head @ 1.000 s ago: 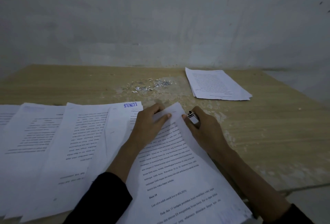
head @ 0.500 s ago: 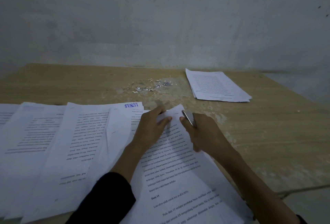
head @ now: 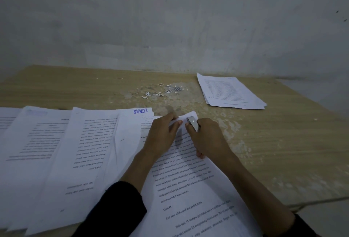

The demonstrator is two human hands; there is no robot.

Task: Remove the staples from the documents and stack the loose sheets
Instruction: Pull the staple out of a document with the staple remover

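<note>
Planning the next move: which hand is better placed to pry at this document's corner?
Right: the right hand grips the metal tool with its tip at the corner of the document; the left hand pinches that corner.

Two hands at the top corner of a printed document [head: 188,189] on a wooden surface [head: 283,142].
The left hand [head: 160,138] pinches the lifted corner, while the right hand [head: 207,138] grips a small metal staple remover [head: 193,123] with its tip against that corner. Beyond them lies a scatter of pulled staples [head: 162,91] and paper scraps. A stack of loose sheets [head: 230,93] sits at the far right, and overlapping documents [head: 56,151] spread to the left.
</note>
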